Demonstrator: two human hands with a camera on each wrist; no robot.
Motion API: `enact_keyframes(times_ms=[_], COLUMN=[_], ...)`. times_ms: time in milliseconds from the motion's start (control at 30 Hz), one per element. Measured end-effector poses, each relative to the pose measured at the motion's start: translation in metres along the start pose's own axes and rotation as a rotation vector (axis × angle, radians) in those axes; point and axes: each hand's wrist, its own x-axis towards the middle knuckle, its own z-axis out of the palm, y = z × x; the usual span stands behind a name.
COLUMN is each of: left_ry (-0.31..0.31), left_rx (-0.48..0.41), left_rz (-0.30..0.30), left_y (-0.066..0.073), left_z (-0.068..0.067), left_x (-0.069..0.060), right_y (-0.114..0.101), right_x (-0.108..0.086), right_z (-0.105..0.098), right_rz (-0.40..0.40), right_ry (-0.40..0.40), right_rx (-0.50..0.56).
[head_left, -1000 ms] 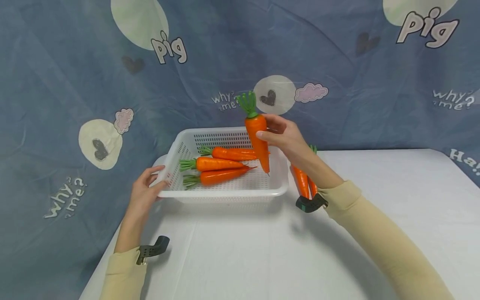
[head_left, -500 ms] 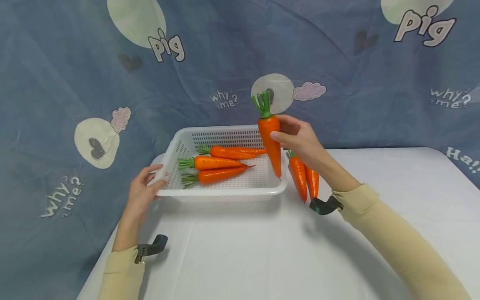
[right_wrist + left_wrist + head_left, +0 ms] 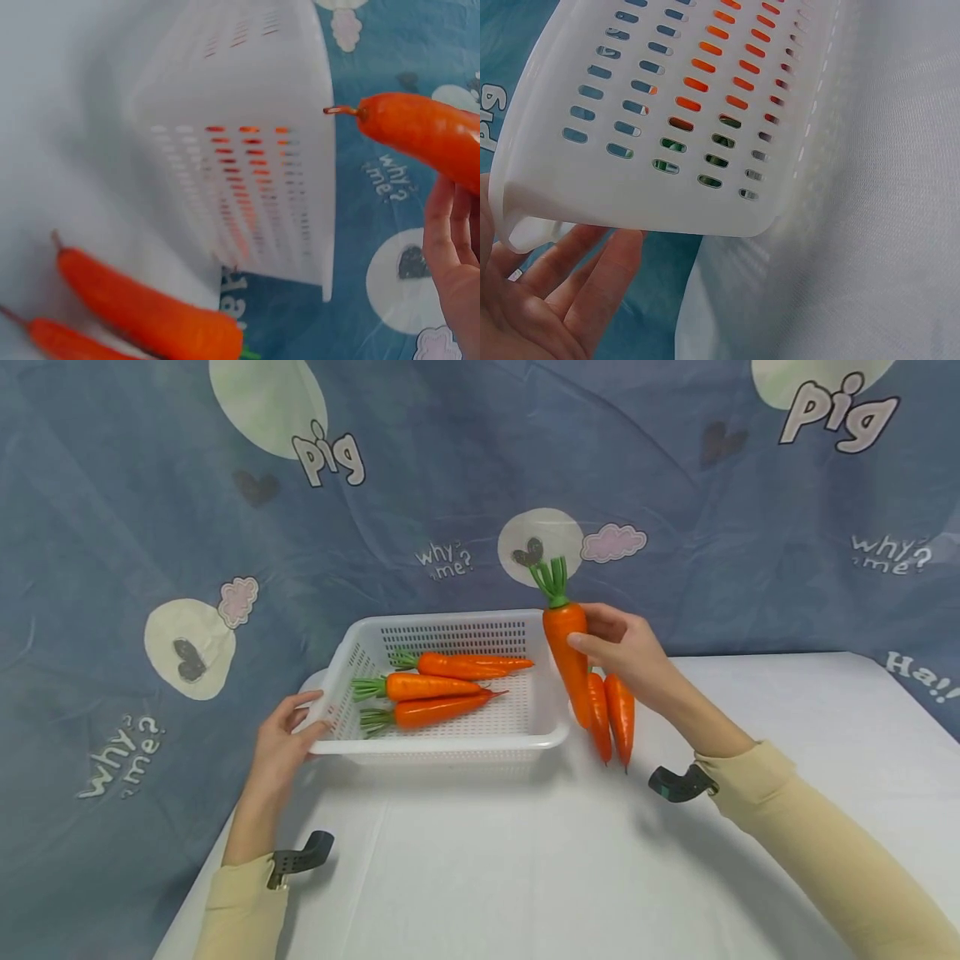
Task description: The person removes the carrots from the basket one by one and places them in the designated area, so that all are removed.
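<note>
My right hand (image 3: 633, 652) holds an orange carrot (image 3: 567, 652) with a green top by its upper body, thumb in front. The carrot hangs tip-down, slightly tilted, by the right end of a white perforated plastic basket (image 3: 450, 746). In the right wrist view, the tip of this carrot (image 3: 427, 135) points at the basket's rim. At the basket's left end my left hand (image 3: 281, 743) grips the rim; its fingers (image 3: 607, 289) show beneath the rim in the left wrist view. Several carrots (image 3: 442, 710) lie in the basket, green tops to the left.
Right of the basket, two carrots lie side by side on the white table (image 3: 465, 860): one left (image 3: 598, 718), one right (image 3: 620, 714), partly behind the held carrot and hand. A blue printed cloth (image 3: 420, 468) hangs behind and to the left.
My right hand has moved the carrot rightward and slightly down, from above the basket's right part to its right end. The left hand stays on the rim.
</note>
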Motion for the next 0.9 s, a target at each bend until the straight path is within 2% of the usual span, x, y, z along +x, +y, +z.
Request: enact_keyframes(times_ms=[467, 767, 900], left_ry=[-0.007, -0.016, -0.013], left_rx=[0.004, -0.003, 0.005], left_rz=[0.006, -0.001, -0.008], left_y=[0.000, 0.000, -0.001], left_z=[0.000, 0.000, 0.000], left_x=[0.001, 0.001, 0.002], right_y=[0.014, 0.024, 0.029], right_x=[-0.021, -0.033, -0.037], right_z=[-0.024, -0.040, -0.045], right_rz=[0.085, 0.120, 0.144], right_ry=[0.007, 0.029, 0.031], right_rx=[-0.034, 0.023, 0.015])
